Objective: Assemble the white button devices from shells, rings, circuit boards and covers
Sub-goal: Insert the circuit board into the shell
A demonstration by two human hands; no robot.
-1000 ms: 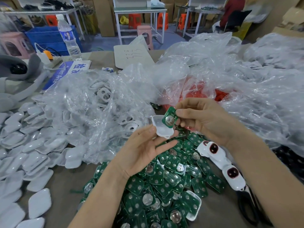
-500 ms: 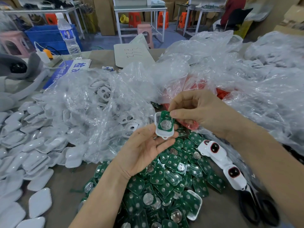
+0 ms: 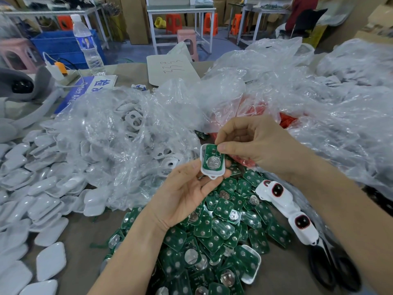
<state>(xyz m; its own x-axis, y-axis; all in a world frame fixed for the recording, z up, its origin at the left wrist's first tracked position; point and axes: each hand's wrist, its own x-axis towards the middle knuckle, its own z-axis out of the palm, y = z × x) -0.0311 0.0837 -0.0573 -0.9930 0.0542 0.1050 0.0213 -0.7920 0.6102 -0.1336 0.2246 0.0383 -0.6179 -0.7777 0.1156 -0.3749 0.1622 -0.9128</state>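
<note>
My left hand (image 3: 187,192) holds a white shell (image 3: 204,169) between thumb and fingers, open side toward me. A green circuit board (image 3: 212,160) with a round silver battery clip lies inside the shell. My right hand (image 3: 251,143) pinches the board's top edge with thumb and forefinger. Below the hands lies a heap of green circuit boards (image 3: 212,241). White covers (image 3: 32,199) are spread at the left. Assembled white devices (image 3: 287,207) with dark red buttons lie to the right of the heap.
Clear plastic bags (image 3: 127,145) holding white shells fill the middle; more bags (image 3: 319,116) cover the right. Black scissors (image 3: 331,269) lie at the lower right. A water bottle (image 3: 87,43) and a blue sign (image 3: 85,90) stand at the far left.
My right hand brought the green board from beside the shell down into it. The board now lies flat inside the shell, and both hands have shifted slightly.
</note>
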